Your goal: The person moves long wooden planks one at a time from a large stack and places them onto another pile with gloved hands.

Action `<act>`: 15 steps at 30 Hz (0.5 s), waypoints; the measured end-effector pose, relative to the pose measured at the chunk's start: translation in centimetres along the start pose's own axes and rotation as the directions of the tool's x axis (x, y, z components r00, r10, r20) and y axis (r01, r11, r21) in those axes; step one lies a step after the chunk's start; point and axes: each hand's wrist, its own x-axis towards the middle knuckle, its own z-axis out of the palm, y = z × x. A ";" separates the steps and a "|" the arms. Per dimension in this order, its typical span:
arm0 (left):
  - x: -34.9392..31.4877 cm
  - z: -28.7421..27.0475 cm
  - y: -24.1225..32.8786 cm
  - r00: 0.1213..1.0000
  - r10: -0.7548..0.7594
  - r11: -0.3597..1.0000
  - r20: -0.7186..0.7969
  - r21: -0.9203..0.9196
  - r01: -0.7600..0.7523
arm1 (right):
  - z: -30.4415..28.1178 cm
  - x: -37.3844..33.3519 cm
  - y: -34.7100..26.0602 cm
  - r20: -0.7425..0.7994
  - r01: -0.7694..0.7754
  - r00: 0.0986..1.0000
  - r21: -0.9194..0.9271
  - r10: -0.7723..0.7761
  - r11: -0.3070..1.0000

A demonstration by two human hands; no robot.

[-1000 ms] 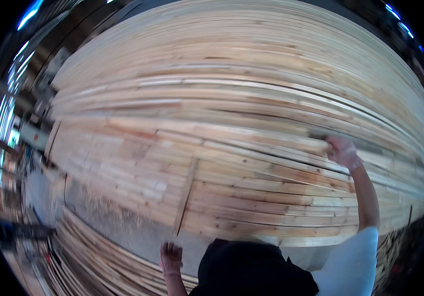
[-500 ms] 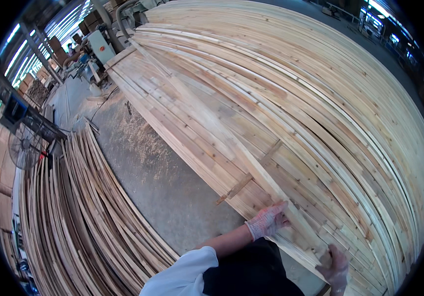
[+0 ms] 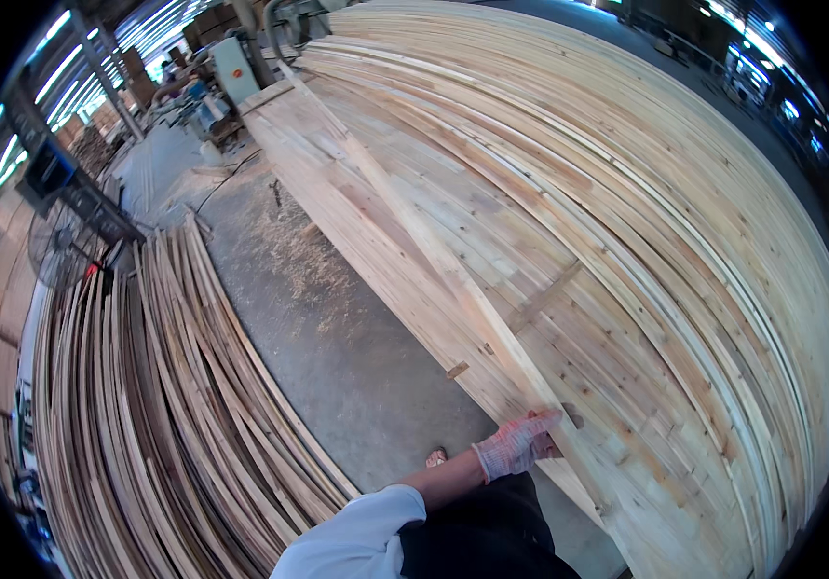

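A long pale wooden board (image 3: 448, 265) runs slantwise from the far left down toward me, lying across other boards. My left hand (image 3: 518, 447), in a whitish-and-red knit glove, is closed on its left edge near the close end. Part of the grip is hidden by the board. Below it lies a layer of flat jointed planks (image 3: 569, 328). A short brown cross strip (image 3: 547, 294) shows between them, partly covered. My right hand is out of view.
A stack of long pale boards (image 3: 626, 164) fills the right side. Thin wooden strips (image 3: 173, 386) lie heaped at the left. Sawdust (image 3: 303, 261) covers part of the concrete floor (image 3: 337, 372). A fan (image 3: 59, 251) and machinery (image 3: 236, 72) stand farther back.
My right hand, earlier at the board's near end, has gone out of view. My left hand remains at the board's edge. The view has shifted, and the cross strip is more covered.
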 end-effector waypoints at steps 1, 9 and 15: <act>-0.1 0.2 -1.3 1.000 -0.001 1.000 0.019 0.010 0.000 | 0.0 0.4 0.1 -0.013 0.011 1.000 -0.003 -0.011 1.000; -0.6 4.6 -11.0 0.953 -0.066 0.998 0.295 0.024 0.061 | -1.2 5.2 2.6 -0.092 0.122 0.987 -0.076 -0.129 0.990; -2.2 5.2 -16.1 0.993 -0.042 0.998 0.107 0.057 0.036 | -2.3 7.8 5.3 -0.128 0.097 0.985 -0.128 -0.114 0.987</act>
